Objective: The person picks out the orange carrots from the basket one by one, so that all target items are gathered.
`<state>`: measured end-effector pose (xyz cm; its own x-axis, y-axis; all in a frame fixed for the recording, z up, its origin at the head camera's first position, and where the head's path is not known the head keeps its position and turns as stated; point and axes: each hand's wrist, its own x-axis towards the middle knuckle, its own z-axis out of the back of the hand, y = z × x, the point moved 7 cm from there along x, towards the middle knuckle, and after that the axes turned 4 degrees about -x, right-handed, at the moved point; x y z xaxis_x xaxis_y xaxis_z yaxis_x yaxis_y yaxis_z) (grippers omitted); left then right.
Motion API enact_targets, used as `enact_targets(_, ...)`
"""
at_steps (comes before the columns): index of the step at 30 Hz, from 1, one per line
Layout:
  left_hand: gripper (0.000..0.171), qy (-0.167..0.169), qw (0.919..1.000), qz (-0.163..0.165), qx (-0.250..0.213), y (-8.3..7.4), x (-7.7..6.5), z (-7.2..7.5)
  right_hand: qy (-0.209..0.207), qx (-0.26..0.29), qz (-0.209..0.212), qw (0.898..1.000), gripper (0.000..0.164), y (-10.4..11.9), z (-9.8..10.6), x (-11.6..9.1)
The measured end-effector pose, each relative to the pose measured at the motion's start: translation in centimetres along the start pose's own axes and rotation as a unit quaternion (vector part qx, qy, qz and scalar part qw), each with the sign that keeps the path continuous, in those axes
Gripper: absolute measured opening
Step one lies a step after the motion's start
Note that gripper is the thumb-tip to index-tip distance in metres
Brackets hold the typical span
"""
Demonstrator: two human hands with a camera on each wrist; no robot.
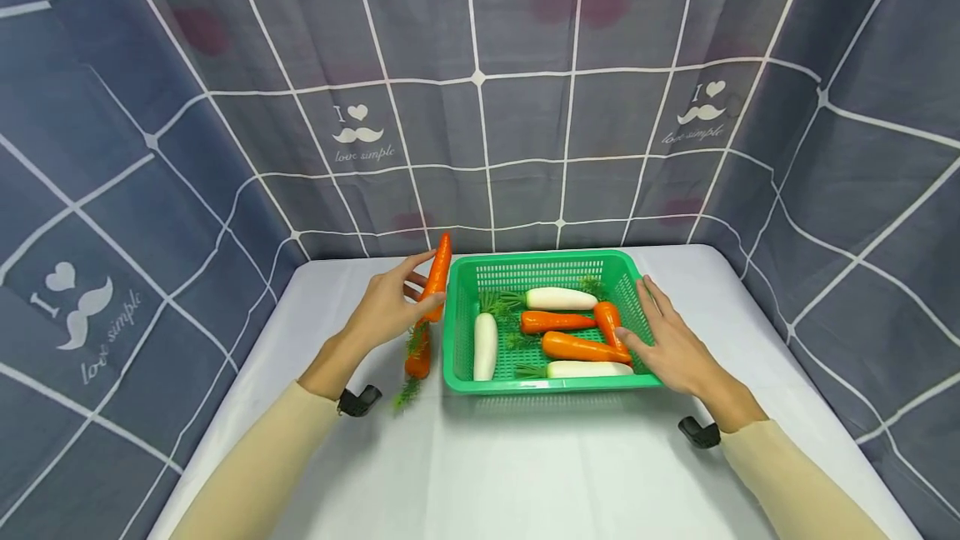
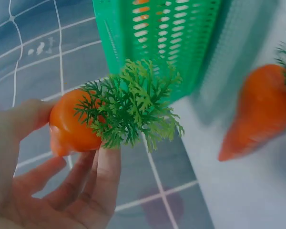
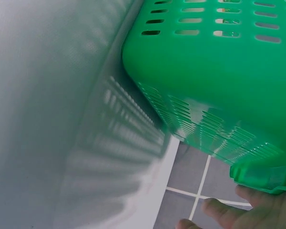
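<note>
My left hand point(image 1: 390, 304) holds an orange carrot point(image 1: 439, 273) upright at the left side of a green basket point(image 1: 551, 386). In the left wrist view, this carrot's point(image 2: 69, 124) leafy green top points toward the camera, with thumb and fingers around its thick end. A second carrot point(image 1: 418, 357) lies on the table just below that hand. My right hand point(image 1: 675, 348) rests on the basket's right rim, fingers extended. Inside the basket lie three carrots point(image 1: 577, 347) and three white radishes point(image 1: 486, 347), both kinds with green leaves.
A white cloth point(image 1: 525, 465) covers the table. Grey curtains point(image 1: 525, 132) with white grid lines hang behind it and along both sides. A black wrist mount point(image 1: 360, 401) sits at the left wrist, another black mount point(image 1: 699, 432) at the right.
</note>
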<state>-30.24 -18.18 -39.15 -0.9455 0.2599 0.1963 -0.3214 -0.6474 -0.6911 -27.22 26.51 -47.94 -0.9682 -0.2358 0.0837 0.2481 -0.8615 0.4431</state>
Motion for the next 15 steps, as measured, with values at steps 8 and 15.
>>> enact_targets(8,0.074,-0.020,0.9985,0.051,-0.007,3.9,-2.1,1.3,0.002,0.004,0.000,1.000,0.102,-0.1,0.1,0.1)
enact_targets(15,0.076,-0.013,0.9938,0.109,-0.018,7.4,-4.4,1.7,0.002,0.008,-0.004,1.000,0.102,-0.2,0.0,0.0)
